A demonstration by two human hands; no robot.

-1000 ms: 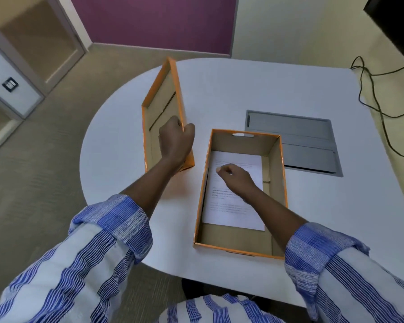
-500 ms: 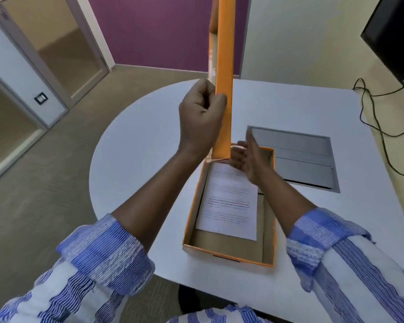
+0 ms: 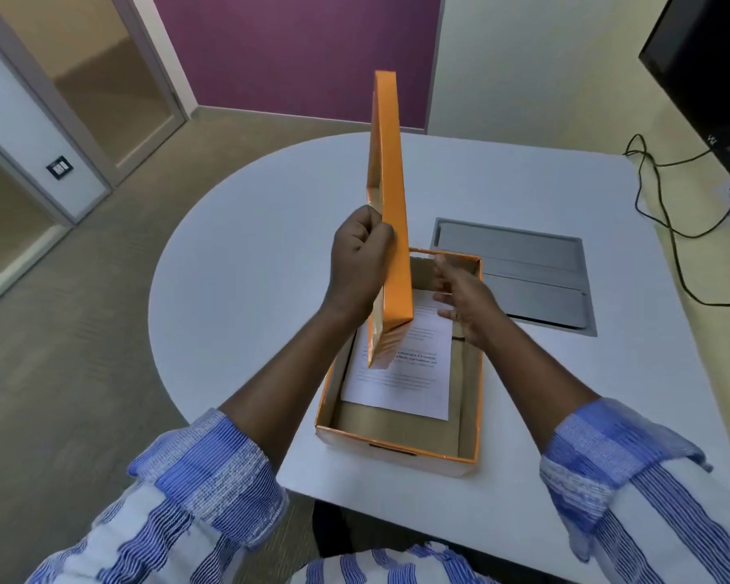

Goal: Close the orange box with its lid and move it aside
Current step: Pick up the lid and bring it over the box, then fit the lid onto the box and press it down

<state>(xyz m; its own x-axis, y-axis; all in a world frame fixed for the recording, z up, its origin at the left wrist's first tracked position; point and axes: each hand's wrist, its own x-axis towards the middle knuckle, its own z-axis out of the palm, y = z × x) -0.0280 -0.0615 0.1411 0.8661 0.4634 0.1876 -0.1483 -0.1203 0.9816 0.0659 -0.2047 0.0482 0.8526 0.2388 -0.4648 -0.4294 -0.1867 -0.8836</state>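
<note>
The orange box [image 3: 397, 451] stands open on the white table, near its front edge, with a printed sheet of paper [image 3: 401, 381] lying inside. My left hand [image 3: 359, 255] grips the orange lid [image 3: 390, 196] by its long edge and holds it upright on end above the box's left side. My right hand [image 3: 460, 297] hovers over the far half of the box with fingers spread, just right of the lid; whether it touches the lid is hidden.
A grey hatch panel [image 3: 523, 271] is set into the white table [image 3: 270, 229] right of the box. Black cables [image 3: 666, 212] run along the table's right edge below a dark screen [image 3: 709, 65]. Carpet and a glass door lie to the left.
My left hand picked the lid up from the table at the left and brought it upright over the box. My right hand left the paper and rose beside the lid.
</note>
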